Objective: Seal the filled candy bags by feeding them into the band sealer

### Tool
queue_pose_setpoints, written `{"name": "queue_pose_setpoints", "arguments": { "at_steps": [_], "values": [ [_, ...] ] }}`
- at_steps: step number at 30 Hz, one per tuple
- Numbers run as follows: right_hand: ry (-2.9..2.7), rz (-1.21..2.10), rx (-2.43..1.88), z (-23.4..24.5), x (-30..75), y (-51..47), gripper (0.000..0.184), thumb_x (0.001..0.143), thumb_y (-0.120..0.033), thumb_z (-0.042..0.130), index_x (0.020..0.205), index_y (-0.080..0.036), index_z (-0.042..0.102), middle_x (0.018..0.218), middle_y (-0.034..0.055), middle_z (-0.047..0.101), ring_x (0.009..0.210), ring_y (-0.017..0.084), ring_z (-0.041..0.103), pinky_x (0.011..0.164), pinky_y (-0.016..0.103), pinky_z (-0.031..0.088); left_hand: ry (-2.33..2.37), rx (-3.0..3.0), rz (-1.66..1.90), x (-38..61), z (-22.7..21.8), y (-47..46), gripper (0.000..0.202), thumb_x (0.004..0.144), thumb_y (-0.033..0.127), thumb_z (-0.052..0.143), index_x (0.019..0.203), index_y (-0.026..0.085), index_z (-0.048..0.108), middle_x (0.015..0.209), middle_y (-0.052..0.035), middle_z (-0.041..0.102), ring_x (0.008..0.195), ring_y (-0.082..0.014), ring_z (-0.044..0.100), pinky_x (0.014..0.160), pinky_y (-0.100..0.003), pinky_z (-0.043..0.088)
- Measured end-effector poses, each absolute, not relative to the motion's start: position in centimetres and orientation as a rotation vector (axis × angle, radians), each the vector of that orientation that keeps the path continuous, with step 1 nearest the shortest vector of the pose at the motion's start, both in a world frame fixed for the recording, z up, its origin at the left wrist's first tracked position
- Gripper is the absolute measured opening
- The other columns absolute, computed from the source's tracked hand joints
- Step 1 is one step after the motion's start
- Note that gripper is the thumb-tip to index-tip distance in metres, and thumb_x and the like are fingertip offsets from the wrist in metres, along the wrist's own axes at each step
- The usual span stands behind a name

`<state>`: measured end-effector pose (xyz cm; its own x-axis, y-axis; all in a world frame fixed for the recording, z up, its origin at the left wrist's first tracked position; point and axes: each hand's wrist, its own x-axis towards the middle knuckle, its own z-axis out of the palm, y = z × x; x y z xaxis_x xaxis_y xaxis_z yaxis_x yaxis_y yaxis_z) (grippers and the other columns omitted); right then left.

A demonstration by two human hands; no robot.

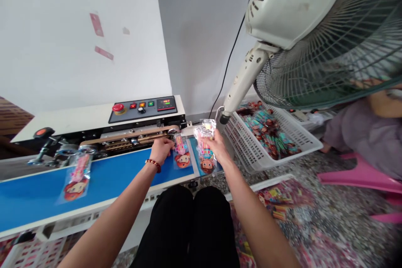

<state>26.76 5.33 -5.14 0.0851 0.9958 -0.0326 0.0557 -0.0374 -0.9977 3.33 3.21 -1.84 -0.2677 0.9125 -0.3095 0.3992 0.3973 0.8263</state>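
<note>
My left hand, wearing a beaded bracelet, has its fingers pinched at the left edge of a clear plastic packet. That packet lies on the blue conveyor belt, its top end by the sealing machine's intake. It holds a red-haired cartoon figure and pink pieces. In my right hand is a similar clear packet with a brown-haired figure, held by its right edge; several layers seem stacked there. Further left on the belt lies another packet, its top at the machine's sealing track.
The sealing machine's control panel has a red button and lit digits. A large fan leans in from the right. Behind it stands a white basket of colourful items. Packets fill a low container. A person sits at right near a pink stool.
</note>
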Motion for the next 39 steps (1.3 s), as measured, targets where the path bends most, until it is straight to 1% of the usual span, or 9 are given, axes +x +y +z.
{"name": "queue_pose_setpoints", "arguments": {
  "at_steps": [3, 8, 12, 15, 18, 22, 25, 32, 39],
  "values": [
    [-1.152, 1.164, -1.319, -5.0, 26.6, 5.3, 0.052, 0.06, -0.047, 0.08, 0.102, -0.024, 0.058, 0.09, -0.0008, 0.07, 0.082, 0.022, 0.065, 0.076, 0.034, 0.052, 1.951, 1.239, 0.707, 0.3, -1.5, 1.8, 0.013, 0.076, 0.028, 0.062, 0.069, 0.018, 0.065, 0.053, -0.001, 0.059, 0.045, -0.0152, 0.052, 0.05, -0.026, 0.038],
    [-1.143, 1.14, -1.34, -4.7, 26.3, 5.2, 0.051, 0.06, -0.048, 0.08, 0.099, -0.025, 0.057, 0.087, -0.0014, 0.069, 0.076, 0.021, 0.064, 0.071, 0.033, 0.052, 2.317, 1.402, 0.946, 0.1, -0.9, -1.6, 0.021, 0.084, 0.036, 0.064, 0.097, 0.02, 0.065, 0.09, -0.0067, 0.072, 0.074, -0.022, 0.066, 0.063, -0.029, 0.043],
    [-1.149, 1.08, -1.4, -4.3, 25.9, 5.1, 0.049, 0.059, -0.05, 0.08, 0.094, -0.025, 0.056, 0.085, -0.0004, 0.069, 0.077, 0.023, 0.065, 0.069, 0.033, 0.051, 1.879, 1.576, 0.824, 6.3, -0.7, -1.7, 0.019, 0.093, 0.037, 0.057, 0.087, 0.022, 0.067, 0.082, -0.0042, 0.073, 0.076, -0.0209, 0.068, 0.068, -0.028, 0.044],
    [-1.137, 1.047, -1.455, -3.7, 25.6, 5.0, 0.05, 0.058, -0.051, 0.081, 0.094, -0.025, 0.057, 0.083, 0.0002, 0.07, 0.078, 0.024, 0.066, 0.069, 0.034, 0.052, 1.778, 1.62, 0.772, 10.7, -0.6, -0.2, 0.014, 0.091, 0.034, 0.064, 0.087, 0.022, 0.067, 0.088, -0.0045, 0.074, 0.079, -0.0204, 0.068, 0.068, -0.027, 0.043],
    [-1.14, 1.074, -1.445, -3.3, 25.6, 4.8, 0.052, 0.059, -0.05, 0.08, 0.098, -0.024, 0.058, 0.085, 0.0007, 0.07, 0.08, 0.023, 0.067, 0.073, 0.035, 0.053, 1.806, 1.574, 0.694, 12.3, -0.8, 1.2, 0.014, 0.087, 0.031, 0.072, 0.081, 0.021, 0.064, 0.085, -0.0039, 0.073, 0.073, -0.0181, 0.067, 0.063, -0.025, 0.04],
    [-1.203, 1.114, -1.344, -3.5, 26.4, 4.6, 0.044, 0.07, -0.051, 0.074, 0.101, -0.024, 0.059, 0.094, 0.0018, 0.072, 0.089, 0.024, 0.068, 0.08, 0.035, 0.053, 1.731, 1.419, 0.719, 11.1, -1.5, 2.1, 0.021, 0.09, 0.027, 0.066, 0.073, 0.02, 0.056, 0.066, 0.0011, 0.064, 0.052, -0.0126, 0.059, 0.055, -0.023, 0.039],
    [-1.231, 1.134, -1.304, -4.0, 26.8, 4.6, 0.042, 0.074, -0.053, 0.071, 0.103, -0.025, 0.059, 0.096, 0.001, 0.072, 0.09, 0.023, 0.068, 0.08, 0.034, 0.053, 1.66, 1.29, 0.799, 9.9, -1.4, 2.1, 0.02, 0.091, 0.027, 0.063, 0.075, 0.02, 0.053, 0.065, 0.0032, 0.062, 0.044, -0.0108, 0.056, 0.05, -0.022, 0.039],
    [-1.214, 1.037, -1.386, -5.0, 26.2, 5.2, 0.042, 0.068, -0.053, 0.075, 0.092, -0.024, 0.057, 0.084, 0.0001, 0.069, 0.077, 0.022, 0.065, 0.07, 0.032, 0.053, 1.727, 1.392, 0.685, 10.7, -0.4, 1.8, 0.019, 0.087, 0.026, 0.07, 0.072, 0.019, 0.06, 0.066, 0.0015, 0.065, 0.045, -0.0101, 0.055, 0.049, -0.022, 0.038],
    [-1.289, 1.072, -1.31, -4.9, 26.8, 4.9, 0.039, 0.073, -0.047, 0.071, 0.102, -0.025, 0.059, 0.094, 0.0012, 0.072, 0.088, 0.023, 0.068, 0.08, 0.034, 0.055, 1.676, 1.194, 0.875, 8.3, -2.0, 3.0, 0.016, 0.085, 0.028, 0.065, 0.073, 0.017, 0.066, 0.062, 0.0016, 0.064, 0.037, -0.0086, 0.047, 0.043, -0.022, 0.035]
  ]
}}
